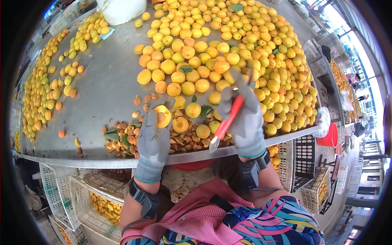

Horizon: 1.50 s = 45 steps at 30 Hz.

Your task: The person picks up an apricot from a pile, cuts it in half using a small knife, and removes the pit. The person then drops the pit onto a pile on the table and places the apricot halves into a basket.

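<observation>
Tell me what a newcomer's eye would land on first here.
The huge heap of yellow-orange apricots covering the far right of the grey metal table strikes first. At the near edge, the gloved left hand holds an opened apricot and the gloved right hand grips a red-handled knife. Brown pits lie piled between them.

The grey metal table [106, 85] carries a deep heap of yellow-orange apricots [228, 53] that fills it from twelve round to four o'clock. A thinner band of fruit [38, 94] runs along its rim at nine to ten o'clock, and a small cluster [87, 34] lies at eleven, near a white tub [122, 9]. At the near edge, about six to seven o'clock, lies a brown litter of pits [130, 136] mixed with green leaves [111, 134], with cut apricot halves [180, 124] just beside it.
</observation>
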Each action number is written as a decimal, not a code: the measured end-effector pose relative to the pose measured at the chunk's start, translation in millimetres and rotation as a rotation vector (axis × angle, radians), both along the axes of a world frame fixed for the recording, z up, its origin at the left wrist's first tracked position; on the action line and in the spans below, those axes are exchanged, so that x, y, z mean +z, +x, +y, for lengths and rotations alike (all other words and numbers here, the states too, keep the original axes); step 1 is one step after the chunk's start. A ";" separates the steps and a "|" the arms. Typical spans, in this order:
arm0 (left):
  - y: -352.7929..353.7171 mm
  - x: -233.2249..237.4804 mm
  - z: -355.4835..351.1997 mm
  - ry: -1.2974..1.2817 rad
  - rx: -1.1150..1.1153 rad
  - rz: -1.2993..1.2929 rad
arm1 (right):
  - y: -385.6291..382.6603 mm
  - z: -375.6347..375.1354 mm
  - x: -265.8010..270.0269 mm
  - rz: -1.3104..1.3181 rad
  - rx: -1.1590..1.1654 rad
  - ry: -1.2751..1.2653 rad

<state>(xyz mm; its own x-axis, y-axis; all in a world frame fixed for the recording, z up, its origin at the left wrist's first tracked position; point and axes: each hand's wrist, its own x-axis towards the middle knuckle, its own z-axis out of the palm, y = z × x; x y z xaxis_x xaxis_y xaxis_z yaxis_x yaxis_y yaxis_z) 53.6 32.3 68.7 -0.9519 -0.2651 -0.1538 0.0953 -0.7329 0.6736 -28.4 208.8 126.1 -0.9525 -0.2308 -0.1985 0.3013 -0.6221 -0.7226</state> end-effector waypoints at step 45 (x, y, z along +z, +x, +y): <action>-14.5 -46.8 47.4 -0.999 -0.295 -0.162 | -5.1 -20.6 -13.1 0.397 0.155 0.233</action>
<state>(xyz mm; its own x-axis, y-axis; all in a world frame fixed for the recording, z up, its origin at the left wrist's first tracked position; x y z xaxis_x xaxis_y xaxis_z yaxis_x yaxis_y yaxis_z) 39.1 79.7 21.9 -0.9869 -0.1025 -0.1242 -0.1414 0.1825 0.9730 -33.5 188.2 112.9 -0.9231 -0.3685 0.1100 0.0506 -0.4000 -0.9151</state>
